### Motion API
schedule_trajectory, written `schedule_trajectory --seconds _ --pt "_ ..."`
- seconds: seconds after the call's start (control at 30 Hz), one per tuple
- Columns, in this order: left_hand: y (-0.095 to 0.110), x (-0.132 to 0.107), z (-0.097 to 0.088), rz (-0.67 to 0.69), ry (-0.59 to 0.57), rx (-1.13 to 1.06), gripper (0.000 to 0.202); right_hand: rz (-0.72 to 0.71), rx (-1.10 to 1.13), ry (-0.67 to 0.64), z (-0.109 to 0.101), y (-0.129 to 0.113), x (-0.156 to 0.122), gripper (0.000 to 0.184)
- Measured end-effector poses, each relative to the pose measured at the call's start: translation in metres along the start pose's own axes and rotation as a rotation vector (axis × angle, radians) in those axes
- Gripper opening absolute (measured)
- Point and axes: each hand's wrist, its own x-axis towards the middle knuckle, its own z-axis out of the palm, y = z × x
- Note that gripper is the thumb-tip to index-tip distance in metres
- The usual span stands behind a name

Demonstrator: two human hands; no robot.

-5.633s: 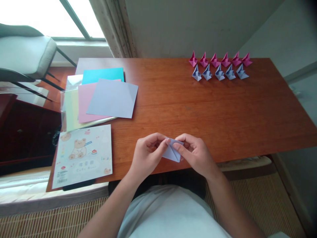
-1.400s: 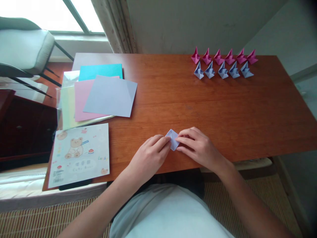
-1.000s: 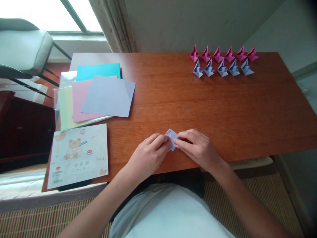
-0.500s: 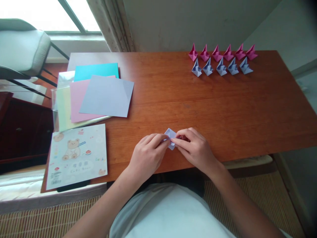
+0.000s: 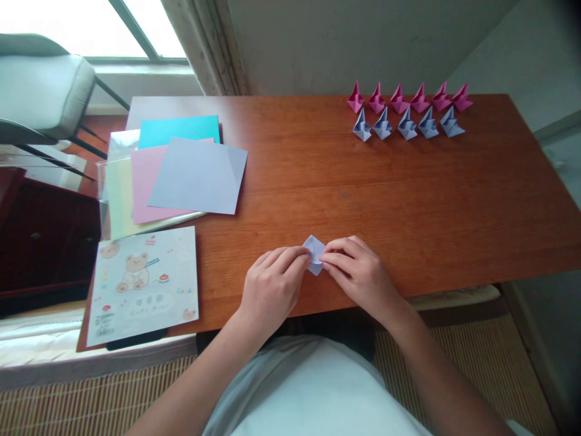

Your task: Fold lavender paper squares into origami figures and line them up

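Between my two hands, near the front edge of the wooden table [image 5: 290, 181], is a small folded piece of pale lilac paper [image 5: 314, 247], diamond-shaped with creases meeting at its middle. My left hand [image 5: 276, 278] pinches its left corner with thumb and fingertips. On the other side, my right hand [image 5: 356, 266] grips the right corner the same way. The fingers cover both side corners; the top and bottom points show.
Several pink origami pieces [image 5: 399, 100] stand in a row at the back right, with several lilac origami pieces [image 5: 407, 126] in front. At left lie a lilac sheet [image 5: 200, 175], a pink sheet [image 5: 145, 188], a teal sheet [image 5: 179, 130] and a bear-printed packet [image 5: 145, 284].
My fingers have drawn slightly apart toward the paper's two side corners, so more of its creased middle shows. The paper stays in about the same place.
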Motion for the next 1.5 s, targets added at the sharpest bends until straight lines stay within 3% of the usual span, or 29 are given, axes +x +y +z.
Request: schedule_trajectory --seconds 0.4,0.73,1.07,1.5 --pt "0.002 0.012 -0.002 -0.146 -0.005 -0.107 0.015 0.117 0.023 0.108 0.005 -0.007 0.008 0.015" --pt "0.001 0.005 0.007 -0.110 0.065 -0.177 0.014 0.202 0.044 0.155 0.008 -0.013 0.007 0.014" --pt "0.003 0.008 0.006 -0.101 0.037 -0.151 0.014 0.176 0.039 0.171 0.011 -0.014 0.008 0.015" --pt "0.008 0.008 0.008 -0.116 0.108 -0.090 0.012 0.154 0.067 0.181 0.010 -0.014 0.009 0.014"
